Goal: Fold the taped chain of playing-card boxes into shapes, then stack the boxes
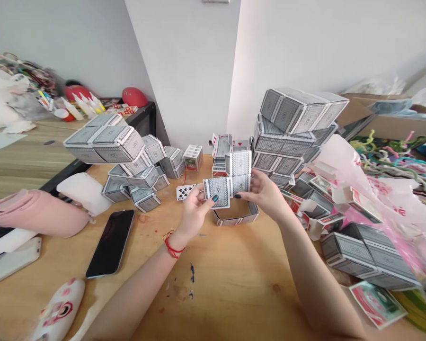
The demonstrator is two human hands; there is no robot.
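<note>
Patterned playing cards (240,162) sit side by side in the fingers: the left hand (192,213) pinches one between thumb and fingers, the right hand (266,194) grips the upright piece beside it. Just beneath the fingertips rests an open card frame (236,220); near the left fingers, a face-up spade card (183,192); behind them, a small card stack (221,148); farthest beyond, a pale wall (188,71).

Brightly and diffusely lit, palest on the wall (287,47) right of upper centre, greyer at upper left. Stretched and slightly soft toward the side edges.
</note>
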